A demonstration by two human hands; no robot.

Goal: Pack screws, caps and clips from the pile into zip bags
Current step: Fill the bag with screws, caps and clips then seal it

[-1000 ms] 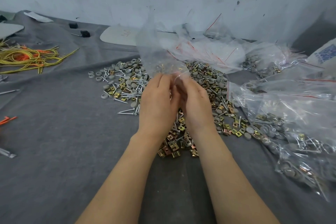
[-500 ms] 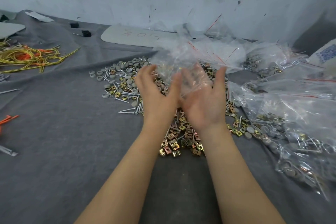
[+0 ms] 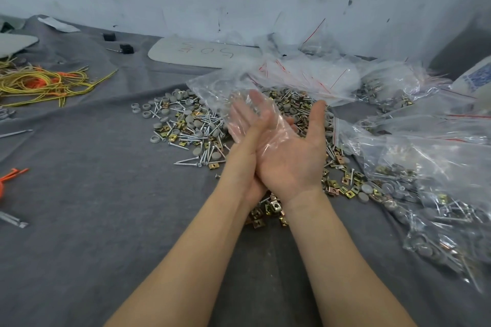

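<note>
Now no grip is closed on anything. The left hand [image 3: 245,156] is held edge-on with straight fingers and is pressed against the upturned, spread palm of the right hand [image 3: 292,162]. An empty clear zip bag [image 3: 220,87] is sandwiched between the two; its lower part is seen as a film over the right palm, and its upper part is draped loosely above the fingertips.

A second ago the bag was pinched at its edge by the curled fingers of both hands. That pinch has been given up, and flat palms have been laid to the plastic instead. It is judged that the two walls of the bag are being rubbed apart so that the mouth can be opened. Nothing is seen inside it yet.

Under and behind the hands the pile [image 3: 191,130] is spread on the grey-clothed table [image 3: 93,194], with screws [image 3: 186,160], grey caps [image 3: 190,121] and brass-coloured clips [image 3: 214,166] mixed together. Filled bags [image 3: 425,194] are heaped to the right, and a stock of empty bags [image 3: 313,74] is lying near the wall. Yellow wires [image 3: 39,85] are left well apart on the left.

Once the mouth is parted, one hand will likely be needed to hold it and the other to pick from the pile.
</note>
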